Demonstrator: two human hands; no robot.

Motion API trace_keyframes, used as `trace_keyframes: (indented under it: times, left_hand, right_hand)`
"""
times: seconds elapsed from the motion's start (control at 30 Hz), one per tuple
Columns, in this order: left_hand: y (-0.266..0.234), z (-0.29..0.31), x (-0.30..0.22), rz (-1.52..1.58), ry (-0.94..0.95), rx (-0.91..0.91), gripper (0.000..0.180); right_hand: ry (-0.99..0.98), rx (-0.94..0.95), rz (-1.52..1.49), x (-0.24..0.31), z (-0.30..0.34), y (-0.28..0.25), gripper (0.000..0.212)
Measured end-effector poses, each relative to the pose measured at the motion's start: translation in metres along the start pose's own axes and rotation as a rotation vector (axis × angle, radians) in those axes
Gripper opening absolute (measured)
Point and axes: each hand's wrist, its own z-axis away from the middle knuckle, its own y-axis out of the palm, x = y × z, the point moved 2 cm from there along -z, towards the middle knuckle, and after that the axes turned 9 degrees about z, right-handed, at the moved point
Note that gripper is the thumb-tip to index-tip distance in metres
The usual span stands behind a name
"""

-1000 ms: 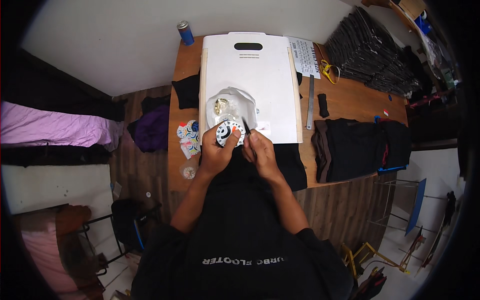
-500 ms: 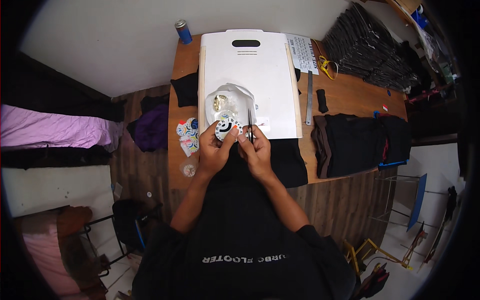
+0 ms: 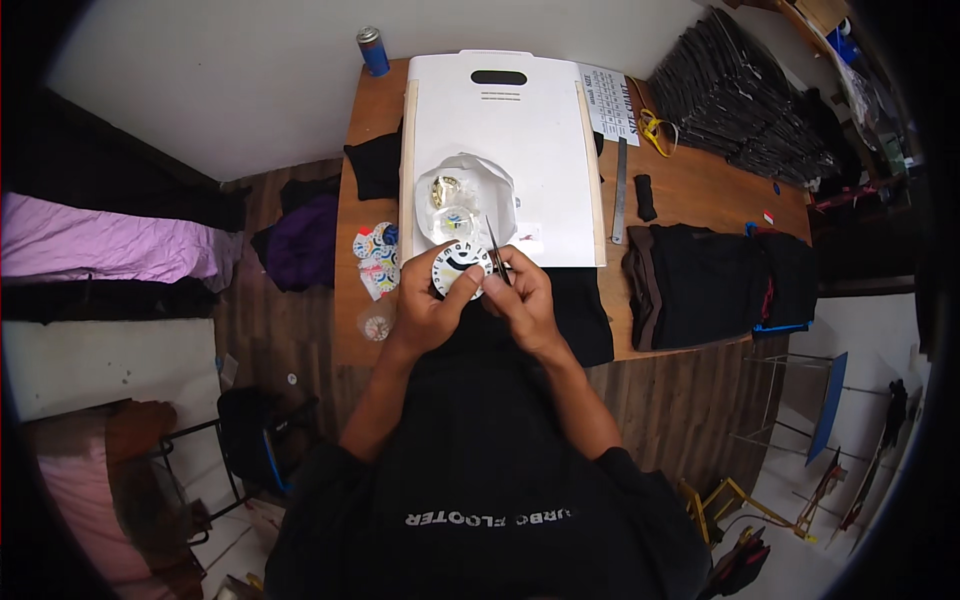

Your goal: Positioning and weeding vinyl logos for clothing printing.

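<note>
My left hand (image 3: pixel 428 305) is closed on a round white disc (image 3: pixel 457 268) with dark print round its edge, thumb across its face. In my right hand (image 3: pixel 523 300) is a slim dark pointed tool (image 3: pixel 497 250), its tip up; I cannot tell whether it is tweezers or scissors. The right fingertips are at the disc's right edge. Just beyond the hands, a white bowl-like liner (image 3: pixel 500 185) holds a gold round piece (image 3: pixel 445 190) and a clear piece with a coloured print (image 3: pixel 455 223). It rests on a white board (image 3: pixel 545 130).
Several printed round pieces (image 3: pixel 377 262) and a clear round piece (image 3: pixel 376 327) lie on the wooden table (image 3: pixel 690 190) at left. A blue can (image 3: pixel 373 52) stands far left. At right are a metal ruler (image 3: pixel 620 190), folded dark clothes (image 3: pixel 700 290) and a black stack (image 3: pixel 725 90).
The disc has turned in my left hand and sits slightly lower. My right hand's pointed tool now leans more to the left. The clear piece in the liner shows more.
</note>
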Motion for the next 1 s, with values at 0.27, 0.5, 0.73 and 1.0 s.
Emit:
trace_keyframes:
  times: [0.27,0.5,0.73,1.0]
  left_hand:
    - [0.005,0.001,0.003,-0.008,-0.015,-0.086,0.015]
    - [0.001,-0.004,0.002,-0.091,0.044,-0.089,0.016]
    - [-0.009,-0.019,-0.015,-0.203,0.098,0.012,0.014]
    - [-0.018,-0.026,-0.017,-0.276,0.008,0.096,0.015]
  right_hand:
    - [-0.066,-0.217,0.107,-0.005,0.001,0.011,0.015]
    - [-0.018,-0.151,0.123,0.006,-0.001,0.013,0.020]
    - [0.107,0.092,0.126,0.021,-0.014,-0.009,0.042]
    - [0.187,0.234,0.230,0.036,-0.018,-0.019,0.040]
